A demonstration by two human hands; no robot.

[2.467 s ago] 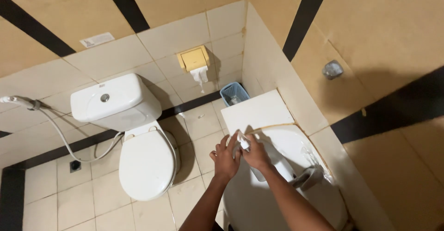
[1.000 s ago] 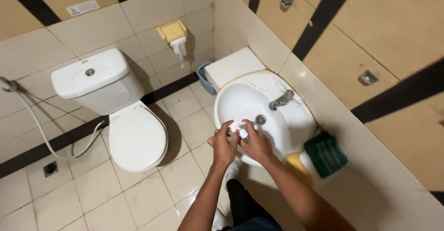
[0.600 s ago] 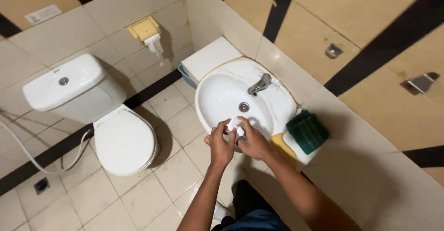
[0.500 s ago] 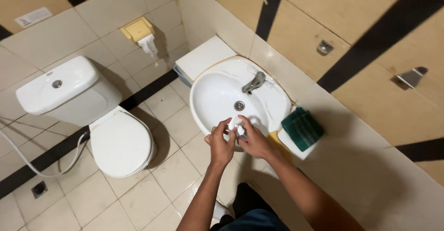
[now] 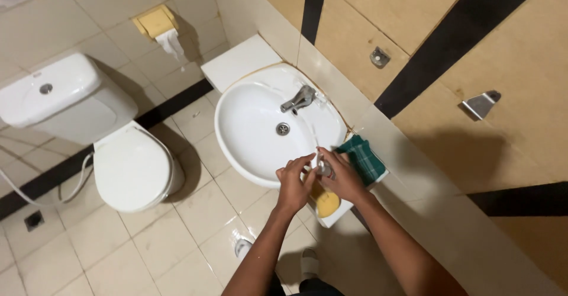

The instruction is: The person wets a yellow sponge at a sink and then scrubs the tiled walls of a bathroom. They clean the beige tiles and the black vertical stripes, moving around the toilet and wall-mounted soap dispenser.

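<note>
My left hand (image 5: 294, 183) and my right hand (image 5: 344, 176) meet over the front rim of a white oval basin (image 5: 254, 139). Both close around a small whitish object (image 5: 322, 167); I cannot tell what it is. A metal tap (image 5: 299, 99) stands at the back of the basin, with the drain (image 5: 283, 129) below it. Just right of my right hand lies a folded green checked cloth (image 5: 364, 157). Under my hands a yellow sponge-like block (image 5: 327, 203) rests on a white tray.
A white toilet (image 5: 133, 166) with its tank (image 5: 53, 95) stands to the left, a hose (image 5: 47, 196) beside it. A yellow tissue holder (image 5: 155, 22) hangs on the tiled wall. A white ledge (image 5: 239, 62) adjoins the basin. Metal brackets (image 5: 480, 103) stick out of the right wall.
My hands have stayed joined on the small object and shifted from above the bowl to the basin's front right rim, close to the green cloth. The view has swung left.
</note>
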